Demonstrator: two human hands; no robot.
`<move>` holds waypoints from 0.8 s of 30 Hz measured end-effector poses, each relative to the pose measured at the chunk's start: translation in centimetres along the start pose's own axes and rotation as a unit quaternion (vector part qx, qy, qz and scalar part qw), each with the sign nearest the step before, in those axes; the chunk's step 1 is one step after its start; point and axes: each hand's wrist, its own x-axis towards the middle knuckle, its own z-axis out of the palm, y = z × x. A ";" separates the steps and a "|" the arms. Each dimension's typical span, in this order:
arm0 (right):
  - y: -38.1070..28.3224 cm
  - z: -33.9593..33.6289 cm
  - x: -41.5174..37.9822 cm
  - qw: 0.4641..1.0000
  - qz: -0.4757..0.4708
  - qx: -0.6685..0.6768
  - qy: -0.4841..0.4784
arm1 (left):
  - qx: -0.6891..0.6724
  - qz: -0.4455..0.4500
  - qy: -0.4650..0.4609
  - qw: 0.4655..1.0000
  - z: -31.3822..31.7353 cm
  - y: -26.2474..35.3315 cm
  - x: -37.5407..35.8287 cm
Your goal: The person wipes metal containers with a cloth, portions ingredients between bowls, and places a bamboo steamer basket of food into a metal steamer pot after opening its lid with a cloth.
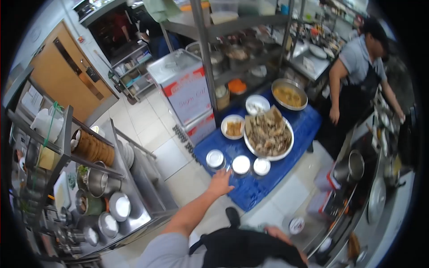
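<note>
My left hand (220,182) reaches out over the near edge of a blue table (252,194), its fingers stretched out and apart. It is right beside a white-lidded jar (215,158); whether the fingertips touch it I cannot make out. A second white-lidded jar (241,165) and a third white-lidded jar (262,166) stand in a row to its right. My right hand (279,233) is low, close to my dark apron (248,250). Its fingers are mostly hidden, and a pale greenish thing shows beside it. Near it is another white-lidded container (296,225).
On the blue table are a large bowl of brown food pieces (269,134), a bowl of orange-brown food (233,127), a white bowl (257,105) and a metal pan (289,94). A co-worker (359,73) stands at the right. A steel counter (138,219) holds pots at left.
</note>
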 end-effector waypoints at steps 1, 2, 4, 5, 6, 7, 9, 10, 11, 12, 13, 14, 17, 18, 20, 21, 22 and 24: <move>1.5 1.0 -2.5 0.993 0.097 0.061 0.005 | 0.061 -0.016 -0.040 0.997 0.6 1.9 3.2; 1.1 0.9 -5.7 0.977 0.182 0.115 -0.008 | 0.117 -0.031 -0.083 0.989 1.2 3.3 5.9; -0.7 -1.6 -10.1 0.919 0.319 0.233 -0.005 | 0.156 -0.092 -0.187 0.965 3.5 3.9 9.9; -1.3 -3.1 -11.5 0.894 0.357 0.271 0.009 | 0.170 -0.107 -0.200 0.959 5.1 3.9 11.1; -2.4 -4.6 -12.6 0.874 0.382 0.300 0.024 | 0.158 -0.111 -0.173 0.966 6.3 3.9 11.6; -3.5 -6.1 -13.4 0.860 0.396 0.320 0.039 | 0.172 -0.105 -0.164 0.966 7.7 3.6 12.2; -5.4 -8.3 -14.6 0.844 0.409 0.340 0.065 | 0.167 -0.100 -0.147 0.970 8.6 3.0 13.0; -6.3 -8.9 -15.1 0.839 0.413 0.346 0.077 | 0.193 -0.091 -0.128 0.969 8.0 3.1 13.7; -7.2 -9.4 -15.3 0.836 0.414 0.350 0.087 | 0.185 -0.057 -0.117 0.974 8.2 3.1 14.2; -8.2 -9.7 -15.4 0.834 0.412 0.353 0.097 | 0.180 -0.020 -0.107 0.978 8.5 3.3 14.4; -9.1 -10.0 -15.4 0.834 0.409 0.354 0.105 | 0.172 -0.024 -0.146 0.974 8.1 3.6 14.6; -10.1 -10.1 -15.4 0.836 0.407 0.351 0.112 | 0.168 -0.015 -0.144 0.975 8.1 3.8 14.2; -13.4 -10.2 -14.3 0.859 0.385 0.316 0.119 | 0.083 -0.057 -0.150 0.984 6.2 2.3 10.2; -14.4 -10.3 -13.6 0.874 0.370 0.292 0.121 | -0.004 -0.072 -0.130 0.989 6.9 1.3 8.8; -16.9 -11.6 -11.7 0.920 0.316 0.195 0.126 | -0.241 -0.093 -0.116 0.959 8.8 -2.3 5.9; -18.7 -12.8 -10.5 0.942 0.287 0.119 0.128 | -0.419 -0.078 -0.118 0.897 6.5 -2.7 2.5; -21.6 -14.5 -9.2 0.952 0.265 0.072 0.132 | -0.605 -0.168 -0.168 0.760 4.0 -2.7 -1.2; -40.5 -24.2 -11.9 0.948 0.268 0.152 0.075 | -0.776 -0.197 -0.229 0.553 -1.4 -3.4 -8.3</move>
